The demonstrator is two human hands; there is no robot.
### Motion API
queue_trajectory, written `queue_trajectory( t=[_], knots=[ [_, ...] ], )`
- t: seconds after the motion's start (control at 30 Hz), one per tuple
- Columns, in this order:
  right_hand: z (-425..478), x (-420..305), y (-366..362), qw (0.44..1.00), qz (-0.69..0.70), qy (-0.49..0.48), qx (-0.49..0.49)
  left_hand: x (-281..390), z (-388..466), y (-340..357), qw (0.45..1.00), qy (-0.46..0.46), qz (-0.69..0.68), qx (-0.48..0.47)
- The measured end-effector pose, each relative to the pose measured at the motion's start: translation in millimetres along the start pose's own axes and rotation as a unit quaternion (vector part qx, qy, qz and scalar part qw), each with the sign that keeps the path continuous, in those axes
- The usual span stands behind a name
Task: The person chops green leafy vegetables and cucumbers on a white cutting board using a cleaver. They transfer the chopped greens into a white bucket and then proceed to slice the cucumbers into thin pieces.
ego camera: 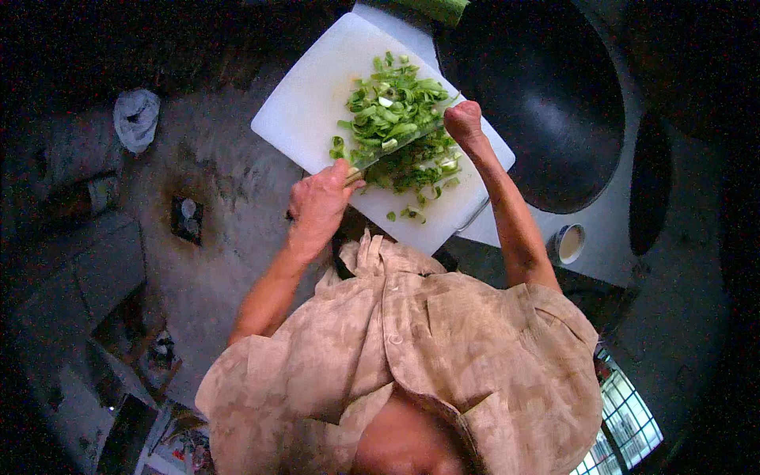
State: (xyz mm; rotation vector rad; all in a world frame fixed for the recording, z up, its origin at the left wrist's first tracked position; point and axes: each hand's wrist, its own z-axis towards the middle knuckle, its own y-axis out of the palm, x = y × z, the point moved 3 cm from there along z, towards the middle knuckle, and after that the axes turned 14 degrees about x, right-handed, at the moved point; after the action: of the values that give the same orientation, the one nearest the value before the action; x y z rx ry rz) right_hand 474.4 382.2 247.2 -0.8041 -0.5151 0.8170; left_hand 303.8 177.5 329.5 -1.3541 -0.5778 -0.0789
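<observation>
A white plastic cutting board (303, 101) lies at an angle before me, with a heap of sliced green vegetable (392, 110) on it. My left hand (320, 199) grips the pale handle of a kitchen knife (409, 138). Its blade runs up and right across the heap, with cut pieces on both sides. My right hand (464, 122) is closed in a fist at the blade's far end, near the board's right edge. The fingers hide the tip, and their exact hold on it is partly hidden.
A large black wok (534, 113) sits right of the board, close against it. A small cup of pale brown liquid (571, 243) stands on the light counter (599, 237). A thick green vegetable (439, 9) shows at the top. Left is a concrete floor (237, 154) with a plastic bag (136, 119).
</observation>
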Motion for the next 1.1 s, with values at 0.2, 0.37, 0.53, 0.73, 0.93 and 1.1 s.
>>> queue_trajectory(
  t=[0.2, 0.37, 0.53, 0.73, 0.93, 1.1],
  knots=[
    [9, -7, 11, 0.996, 0.032, -0.041, 0.076, -36, 40, -4, 0.995, 0.078, 0.053, -0.022],
    [-4, -3, 19, 0.999, 0.034, -0.001, 0.043, -33, 52, -5, 0.991, 0.09, 0.088, -0.05],
    [-22, 14, -13, 0.995, -0.049, 0.085, -0.003, -30, 67, -31, 0.987, 0.143, 0.028, -0.065],
    [-90, -38, -85, 0.966, -0.094, 0.242, -0.002, -33, 83, -65, 0.943, 0.33, -0.022, -0.043],
    [-133, -89, -86, 0.95, -0.104, 0.296, -0.008, -35, 82, -44, 0.904, 0.425, -0.001, -0.048],
    [-104, -91, -47, 0.957, -0.1, 0.272, 0.015, -31, 120, -42, 0.891, 0.448, 0.053, -0.054]
  ],
)
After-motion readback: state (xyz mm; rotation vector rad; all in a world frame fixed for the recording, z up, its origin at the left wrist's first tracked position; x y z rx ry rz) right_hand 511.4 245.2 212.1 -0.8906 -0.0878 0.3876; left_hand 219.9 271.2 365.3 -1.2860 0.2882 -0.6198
